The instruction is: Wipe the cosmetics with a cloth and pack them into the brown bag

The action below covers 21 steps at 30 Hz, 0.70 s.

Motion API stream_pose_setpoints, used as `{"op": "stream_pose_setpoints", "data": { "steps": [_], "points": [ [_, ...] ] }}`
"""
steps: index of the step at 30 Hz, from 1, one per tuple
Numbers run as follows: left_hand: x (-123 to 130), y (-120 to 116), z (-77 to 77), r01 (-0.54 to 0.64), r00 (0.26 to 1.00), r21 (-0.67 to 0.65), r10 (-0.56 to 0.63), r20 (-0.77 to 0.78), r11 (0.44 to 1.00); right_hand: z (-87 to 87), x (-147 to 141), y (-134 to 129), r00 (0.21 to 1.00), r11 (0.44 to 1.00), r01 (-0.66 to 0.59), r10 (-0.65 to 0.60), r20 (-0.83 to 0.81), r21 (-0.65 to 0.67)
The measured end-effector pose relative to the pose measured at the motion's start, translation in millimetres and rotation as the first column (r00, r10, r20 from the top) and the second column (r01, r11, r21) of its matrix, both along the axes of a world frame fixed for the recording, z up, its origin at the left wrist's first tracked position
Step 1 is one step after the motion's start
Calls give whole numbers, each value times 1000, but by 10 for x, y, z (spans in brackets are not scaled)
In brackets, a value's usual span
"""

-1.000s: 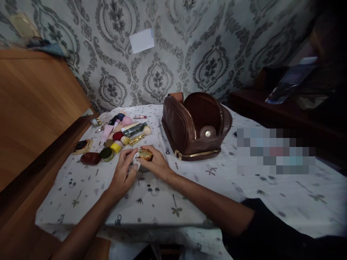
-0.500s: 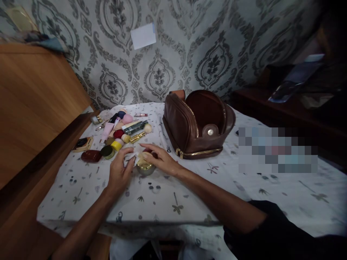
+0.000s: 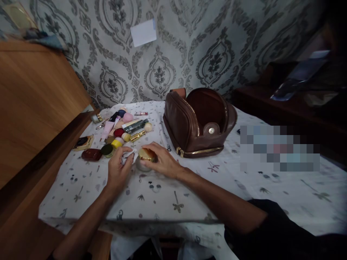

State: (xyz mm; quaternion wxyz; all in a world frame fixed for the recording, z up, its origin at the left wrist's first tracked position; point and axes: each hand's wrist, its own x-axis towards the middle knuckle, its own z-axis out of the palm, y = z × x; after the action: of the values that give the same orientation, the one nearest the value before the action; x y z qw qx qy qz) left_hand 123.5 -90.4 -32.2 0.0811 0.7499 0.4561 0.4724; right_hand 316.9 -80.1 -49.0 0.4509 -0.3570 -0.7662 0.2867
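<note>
My right hand [image 3: 162,160] is closed around a cosmetic jar [image 3: 147,155] with a shiny gold lid, its thumb in front and fingers behind. The jar's lower part looks clear or pale and is slightly blurred. Just left of it, my left hand [image 3: 119,164] pinches a crumpled white tissue [image 3: 128,156]. Beyond my left hand lies a cluster of cosmetics, with a dark green round jar [image 3: 107,150], a yellow-banded jar [image 3: 116,143], a gold tube [image 3: 137,136] and a pink tube [image 3: 107,130]. A brown glossy case [image 3: 91,155] rests at the cluster's near left.
An unzipped brown leather bag [image 3: 187,122] stands right of the cosmetics, near the patterned wall. White printed cloth [image 3: 176,191] covers the table. A wooden panel [image 3: 35,90] rises at left. A pixelated patch hides things at right.
My right hand has shifted from lying over the gold lid to gripping the jar by its sides. My left hand, still pinching the tissue, has moved slightly left.
</note>
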Motion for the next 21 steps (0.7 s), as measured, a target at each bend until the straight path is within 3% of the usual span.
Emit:
{"op": "stream_pose_setpoints", "data": {
  "steps": [5, 11, 15, 21],
  "points": [
    [14, -16, 23, 93, 994, 129, -83, -77, 987, 1, -32, 20, 994, 994, 51, -60, -90, -98],
    [2, -33, 42, 148, 974, 209, -106, -199, 967, 57, 123, 77, 988, 973, -151, 141, -69, -174],
    [-6, -28, 47, 166, 968, 202, -121, -220, 965, 110, 210, 108, 961, 940, -269, 249, -117, -209],
    [-89, -12, 16, 157, 962, 93, -131, -238, 983, 147, 228, 121, 971, 934, -216, 176, -160, -284]
  ]
}}
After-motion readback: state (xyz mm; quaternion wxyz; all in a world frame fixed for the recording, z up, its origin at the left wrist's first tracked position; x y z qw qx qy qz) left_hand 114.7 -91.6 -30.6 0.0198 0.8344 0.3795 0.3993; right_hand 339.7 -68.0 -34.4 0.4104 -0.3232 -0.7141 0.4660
